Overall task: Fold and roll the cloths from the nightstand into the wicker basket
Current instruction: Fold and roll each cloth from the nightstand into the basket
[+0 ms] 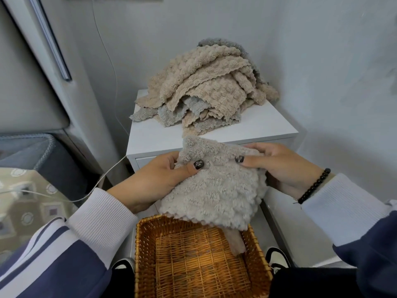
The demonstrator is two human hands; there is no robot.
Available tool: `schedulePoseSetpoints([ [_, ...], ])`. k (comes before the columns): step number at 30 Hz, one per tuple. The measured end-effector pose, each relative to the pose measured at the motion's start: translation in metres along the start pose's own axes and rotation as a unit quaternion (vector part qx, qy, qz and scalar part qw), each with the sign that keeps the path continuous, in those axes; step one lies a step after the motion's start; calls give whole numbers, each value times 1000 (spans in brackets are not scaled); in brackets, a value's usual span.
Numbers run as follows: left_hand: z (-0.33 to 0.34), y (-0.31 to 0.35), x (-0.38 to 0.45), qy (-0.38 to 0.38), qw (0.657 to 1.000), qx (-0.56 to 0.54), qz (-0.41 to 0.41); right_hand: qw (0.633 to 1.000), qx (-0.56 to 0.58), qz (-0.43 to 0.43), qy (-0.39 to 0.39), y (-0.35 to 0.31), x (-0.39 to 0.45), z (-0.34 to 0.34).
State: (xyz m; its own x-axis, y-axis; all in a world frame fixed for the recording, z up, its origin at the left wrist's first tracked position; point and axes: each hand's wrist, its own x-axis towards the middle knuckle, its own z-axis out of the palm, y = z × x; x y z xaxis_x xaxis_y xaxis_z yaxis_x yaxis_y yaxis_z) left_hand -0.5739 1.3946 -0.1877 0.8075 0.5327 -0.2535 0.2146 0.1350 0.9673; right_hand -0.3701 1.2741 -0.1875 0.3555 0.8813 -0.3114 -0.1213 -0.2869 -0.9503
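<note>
1. both hands pinch a fuzzy beige-grey cloth by its top edge, left hand and right hand level.
2. it hangs over the woven wicker basket, far rim, lower corner dipping inside.

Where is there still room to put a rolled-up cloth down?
Most of the basket floor is bare: the left and middle weave. Only its back right corner holds a bit of beige fabric. The nightstand has a bare strip along its front and right edge; the rest is crowded by the cloth pile. Both hands, left and right, hold a cloth.
</note>
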Motion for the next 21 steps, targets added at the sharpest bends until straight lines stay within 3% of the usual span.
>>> schedulePoseSetpoints([
  [2, 4, -1, 1, 30, 999, -38, 9, 993, 110, 29, -7, 4, 0, 5],
  [5, 5, 2, 2, 71, 993, -92, 14, 972, 214, 64, -79, 12, -3, 18],
  [7, 4, 4, 1, 76, 992, -104, 13, 969, 213, 68, -105, 16, -5, 24],
  [13, 5, 7, -6, 17, 995, -93, -15, 986, 138, 43, -80, 8, -8, 20],
  [21, -12, -3, -8, -44, 981, -189, -29, 980, 173, 22, -100, 3, -11, 14],
])
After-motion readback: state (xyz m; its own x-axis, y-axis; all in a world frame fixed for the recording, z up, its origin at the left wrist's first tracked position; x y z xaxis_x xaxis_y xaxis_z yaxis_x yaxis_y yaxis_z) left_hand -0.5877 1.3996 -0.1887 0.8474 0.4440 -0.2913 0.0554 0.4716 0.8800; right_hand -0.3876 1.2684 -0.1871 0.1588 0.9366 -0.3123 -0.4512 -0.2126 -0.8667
